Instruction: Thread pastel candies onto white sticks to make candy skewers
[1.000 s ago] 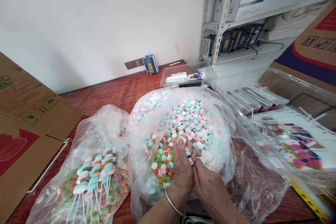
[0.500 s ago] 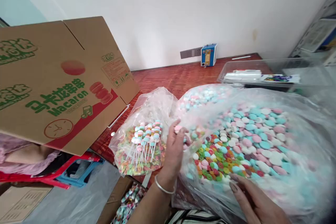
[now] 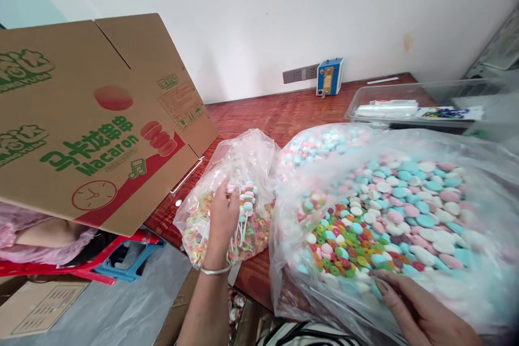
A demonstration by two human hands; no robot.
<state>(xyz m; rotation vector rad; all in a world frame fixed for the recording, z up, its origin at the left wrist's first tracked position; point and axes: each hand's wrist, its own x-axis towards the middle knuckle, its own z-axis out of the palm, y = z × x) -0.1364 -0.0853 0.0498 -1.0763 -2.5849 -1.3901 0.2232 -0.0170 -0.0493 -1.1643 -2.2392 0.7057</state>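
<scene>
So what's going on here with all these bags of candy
A person is working at a wooden table with bags of small pastel candies. The left hand reaches into the small bag, among candy skewers on white sticks that lie over colourful rings. The right hand rests against the near edge of the big bag, which is full of pink, blue and white discs with some bright rings. A Macaron cardboard box stands at the left.

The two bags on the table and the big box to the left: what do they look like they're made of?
Small bag under the left hand and big bag at the right hand: thin clear plastic film, glossy and crinkled, sweets showing through. Box: brown corrugated cardboard by its look, matte, with creased flaps and printed lettering.
</scene>
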